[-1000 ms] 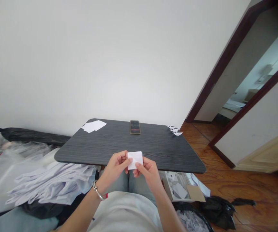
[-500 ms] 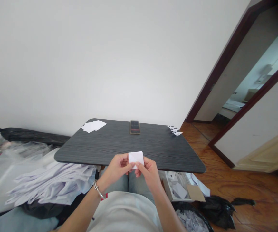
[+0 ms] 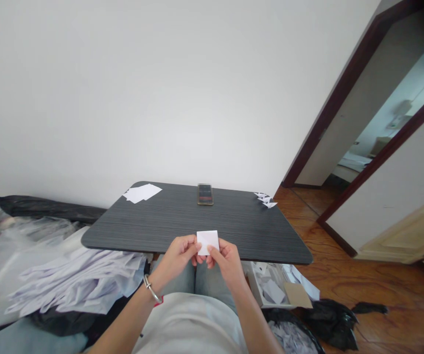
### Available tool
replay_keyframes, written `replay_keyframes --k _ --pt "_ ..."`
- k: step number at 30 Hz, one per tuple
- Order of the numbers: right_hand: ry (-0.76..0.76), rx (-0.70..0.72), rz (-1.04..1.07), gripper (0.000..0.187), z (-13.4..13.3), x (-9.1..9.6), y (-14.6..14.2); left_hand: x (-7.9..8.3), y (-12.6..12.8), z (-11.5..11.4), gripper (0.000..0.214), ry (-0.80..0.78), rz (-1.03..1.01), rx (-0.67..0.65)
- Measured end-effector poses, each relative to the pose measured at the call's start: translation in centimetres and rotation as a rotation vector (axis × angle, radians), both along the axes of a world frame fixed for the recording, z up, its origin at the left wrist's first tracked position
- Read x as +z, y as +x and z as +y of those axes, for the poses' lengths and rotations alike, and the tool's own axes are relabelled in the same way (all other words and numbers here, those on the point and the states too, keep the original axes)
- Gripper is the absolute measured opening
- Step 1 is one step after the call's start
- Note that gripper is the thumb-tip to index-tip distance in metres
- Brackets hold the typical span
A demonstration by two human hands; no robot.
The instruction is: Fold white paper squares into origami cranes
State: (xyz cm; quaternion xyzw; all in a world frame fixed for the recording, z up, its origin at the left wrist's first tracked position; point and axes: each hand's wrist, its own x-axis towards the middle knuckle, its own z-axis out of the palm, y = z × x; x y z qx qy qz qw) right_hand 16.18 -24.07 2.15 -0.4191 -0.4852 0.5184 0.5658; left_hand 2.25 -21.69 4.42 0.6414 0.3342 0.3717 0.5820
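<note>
Head view: the fingertips [image 3: 194, 247] of both hands are pinching a small square of white paper [image 3: 208, 240], holding it up at lower centre of the frame, just above the near edge of the table. The left hand [image 3: 178, 256] is gripping the paper's left side and the right hand [image 3: 227, 268] its lower right side, with the fingers drawn narrowly together on it, not spread wide. A silver bangle [image 3: 152, 289] is circling the left wrist. Below the hands, knees in pale blue-grey jeans [image 3: 212, 281] are showing, and a light grey T-shirt [image 3: 189, 327] is filling the bottom centre of the frame.

Beyond the hands, a dark grey wood-grain table with rounded corners [image 3: 160, 231] is spanning the middle of the frame. Along its far edge, loose white paper sheets [image 3: 141, 193] are lying at the left, a dark smartphone [image 3: 205, 194] is lying at the centre, and small white paper triangles [image 3: 266, 199] are lying at the right. A large heap of white paper sheets [image 3: 79, 282] is sitting at lower left. At lower right, a shallow white box of paper pieces [image 3: 267, 287] is sitting beside a black plastic bag [image 3: 331, 324], on a reddish-brown wooden floor [image 3: 381, 282]. A doorway [image 3: 381, 98] is opening at upper right.
</note>
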Motion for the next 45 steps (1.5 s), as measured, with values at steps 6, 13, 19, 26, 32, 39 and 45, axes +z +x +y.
replay_keyframes --k 6,13,19,26,32,39,45 --pt "-0.009 0.039 0.008 0.022 0.26 -0.52 0.26 -0.27 -0.44 0.45 0.034 -0.03 0.042 -0.056" --pt "-0.037 0.135 -0.031 0.023 0.41 -1.0 0.32 -0.33 -0.49 0.69 0.027 -0.007 -0.074 0.114" --pt "0.046 -0.068 0.056 0.025 0.57 -0.67 0.39 -0.8 -0.4 0.89 0.028 -0.045 -0.044 0.085" --pt "0.022 -0.112 0.065 0.022 0.72 -0.74 0.35 -0.66 0.09 0.55 0.031 -0.024 -0.002 0.076" --pt "0.024 -0.046 -0.005 0.022 0.63 -0.7 0.25 -0.61 0.32 0.45 0.03 -0.05 -0.029 0.081" --pt "0.012 -0.05 0.021 0.016 0.65 -0.51 0.61 -0.18 0.07 0.47 0.029 -0.029 -0.098 0.198" --pt "0.072 -0.029 0.097 0.034 0.92 -0.97 0.54 -0.24 -0.17 0.63 0.034 -0.012 -0.104 0.193"
